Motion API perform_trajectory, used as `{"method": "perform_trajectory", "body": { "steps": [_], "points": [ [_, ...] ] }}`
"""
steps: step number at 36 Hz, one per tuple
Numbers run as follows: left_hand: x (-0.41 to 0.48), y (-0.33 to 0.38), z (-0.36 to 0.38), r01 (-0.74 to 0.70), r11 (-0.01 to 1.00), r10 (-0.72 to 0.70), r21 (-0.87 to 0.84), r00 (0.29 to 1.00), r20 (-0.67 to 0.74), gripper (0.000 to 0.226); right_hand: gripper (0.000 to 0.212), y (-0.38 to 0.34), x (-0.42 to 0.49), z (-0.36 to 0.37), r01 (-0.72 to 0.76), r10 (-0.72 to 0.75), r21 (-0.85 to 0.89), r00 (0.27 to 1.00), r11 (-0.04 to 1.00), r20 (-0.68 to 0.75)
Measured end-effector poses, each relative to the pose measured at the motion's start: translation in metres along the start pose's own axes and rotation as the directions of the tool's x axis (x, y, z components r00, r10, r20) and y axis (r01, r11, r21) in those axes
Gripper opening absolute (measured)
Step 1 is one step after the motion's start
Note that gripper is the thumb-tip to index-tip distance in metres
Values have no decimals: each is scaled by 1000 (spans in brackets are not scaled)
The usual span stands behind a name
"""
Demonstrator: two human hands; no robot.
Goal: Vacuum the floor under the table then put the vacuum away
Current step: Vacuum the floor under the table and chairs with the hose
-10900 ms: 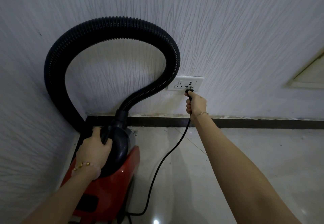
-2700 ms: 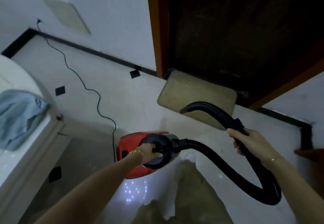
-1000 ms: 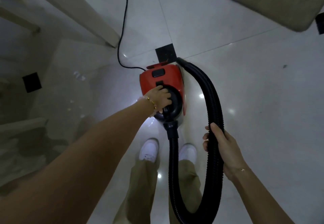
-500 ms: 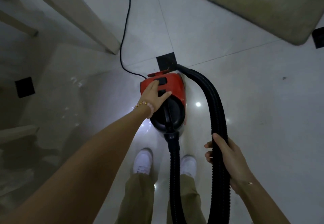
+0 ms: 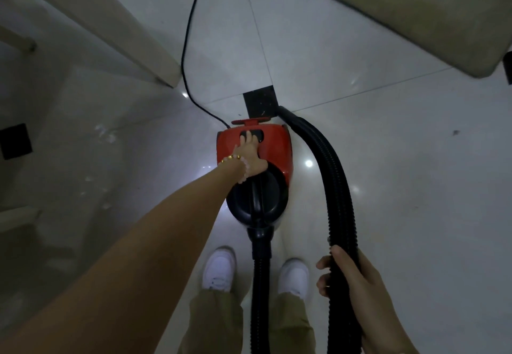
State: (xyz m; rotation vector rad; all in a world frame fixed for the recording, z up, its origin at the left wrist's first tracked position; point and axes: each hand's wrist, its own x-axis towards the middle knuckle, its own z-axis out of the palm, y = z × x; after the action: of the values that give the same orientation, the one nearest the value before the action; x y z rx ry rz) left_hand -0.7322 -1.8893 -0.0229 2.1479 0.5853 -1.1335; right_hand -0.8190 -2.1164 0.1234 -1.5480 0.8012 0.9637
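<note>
Nearest the camera, the right hand [image 5: 357, 284] is wrapped around the black hose [image 5: 336, 195], fingers curled tight on its ribbed surface. From that grip the hose runs away across the floor, its far end lying just beside the back corner of the vacuum. Between the two white shoes [image 5: 219, 270] a second stretch of the same hose leads up into the vacuum's black front.

Further out, the left hand [image 5: 248, 154] reaches down onto the red vacuum [image 5: 274, 151], which sits on the pale floor tiles [image 5: 388, 145] straight ahead of the feet. Its fingers are stretched long and close together, gripping nothing, with the tips on the dark button panel [image 5: 257, 136] at the top of the red body (most likely the power switch, so I judge the machine is about to be started).

Beyond that, the power cord [image 5: 188, 35] trails off past a pale table leg [image 5: 138, 46], with a mat [image 5: 415, 10] at the far right.

The risks look like tangles. The cord lies close to the table leg and could snag there once the vacuum is pulled along. The looped hose runs between the feet, so a careless step might trip the person or tug the vacuum over.
</note>
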Motion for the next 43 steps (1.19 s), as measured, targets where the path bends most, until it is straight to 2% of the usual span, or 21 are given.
{"method": "perform_trajectory", "body": {
  "steps": [5,8,15,17,20,22,24,28,30,32,35,38,40,43],
  "points": [
    [5,-8,-5,-51,976,41,212,998,52,80,24,0,4,4,-81,84,100,996,992,-26],
    [6,-11,-3,-78,939,51,335,995,91,82,24,-1,4,9,-68,71,121,997,990,-27],
    [1,-12,-6,-112,920,78,376,991,104,84,19,-7,-1,21,-59,54,189,998,980,33],
    [-5,-15,-4,-136,930,127,342,991,48,79,19,-7,-3,22,-52,47,181,998,982,36],
    [-24,-18,5,-225,954,255,198,955,-148,65,15,-10,-8,26,-18,11,153,999,988,46],
    [-45,-15,9,-260,966,252,14,923,-292,63,13,-12,-13,28,17,-23,116,998,993,53],
    [-69,-11,12,-269,939,185,-213,920,-345,61,12,-16,-19,30,55,-59,58,996,997,66],
    [-111,-8,12,-246,720,49,-649,951,-306,55,13,-24,-37,36,114,-105,-64,986,991,131],
    [-130,-4,7,-165,583,11,-796,981,-196,59,11,-26,-47,42,140,-115,-125,976,982,185],
    [-144,-1,6,-59,400,8,-915,998,-61,66,10,-27,-55,49,183,-133,-191,960,965,246],
    [-164,1,1,27,96,13,-995,1000,28,46,23,-22,-65,62,260,-155,-274,924,926,351],
    [-181,-11,-5,1,-183,-60,-983,998,12,16,30,-20,-74,74,306,-136,-340,887,889,441],
    [-190,-26,-6,-41,-268,-158,-963,987,1,18,30,-20,-78,83,319,-103,-383,866,867,489],
    [-199,-55,-3,-84,-282,-273,-956,962,-4,19,28,-16,-82,99,343,-49,-465,843,817,535]
  ]
}}
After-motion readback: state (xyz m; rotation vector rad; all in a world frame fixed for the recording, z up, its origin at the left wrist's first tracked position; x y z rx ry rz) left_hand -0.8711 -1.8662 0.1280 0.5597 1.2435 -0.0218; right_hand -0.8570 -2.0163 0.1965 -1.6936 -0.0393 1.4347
